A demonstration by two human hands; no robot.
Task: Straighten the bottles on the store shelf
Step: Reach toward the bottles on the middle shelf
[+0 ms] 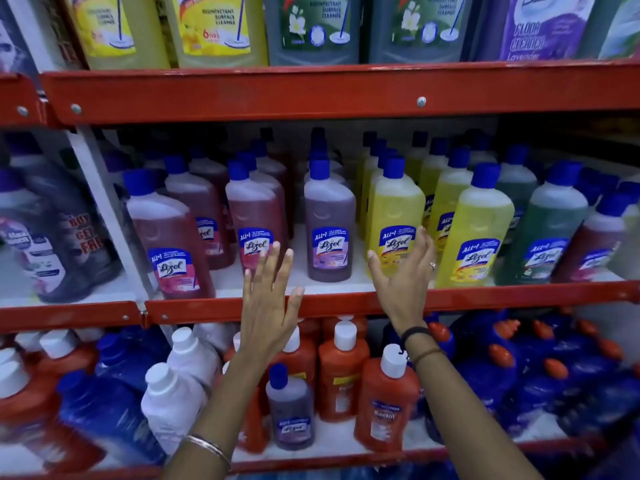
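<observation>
Red metal shelves [346,301] held rows of blue-capped cleaner bottles; the middle tier ran pink at left, a purple bottle [329,220] in the center, yellow and green at right. The left hand [268,299] reached up with fingers spread, empty, before a pink bottle [254,220]. The right hand [403,282], open, lay against a yellow bottle [394,216].

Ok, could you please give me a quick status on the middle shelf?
Left hand and right hand open, holding nothing. Purple bottle upright between them, untouched. Yellow bottle just behind right fingers. Nothing in the way.
</observation>
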